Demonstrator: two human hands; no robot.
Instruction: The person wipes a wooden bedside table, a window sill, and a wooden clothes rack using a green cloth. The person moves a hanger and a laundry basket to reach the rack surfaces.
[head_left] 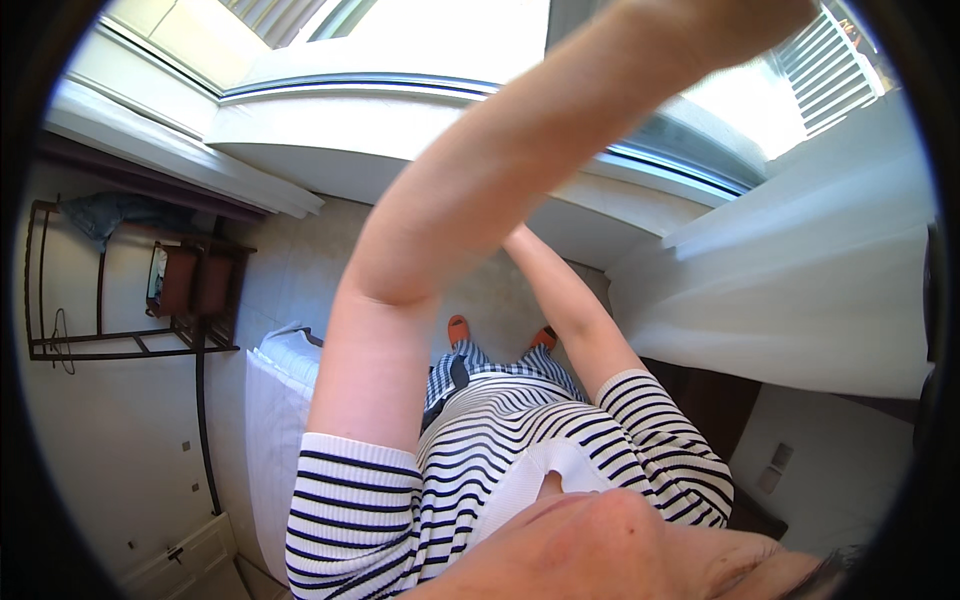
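My left arm is raised across the view toward the upper right, in front of the window (400, 50). The left hand (745, 28) is blurred at the top edge, near the bright glass. Its fingers cannot be made out, nor whether they hold anything. Lower down, my right forearm (570, 295) reaches forward toward the windowsill (320, 125). It passes behind the left forearm, which hides the right hand.
A white curtain (780, 290) hangs on the right, by the window frame. To the left stands a dark rack (100, 345) with denim clothing (115, 215) and a hanger (62, 345). A bed with white covers (275, 400) is beside me. My orange slippers (458, 328) are on the floor.
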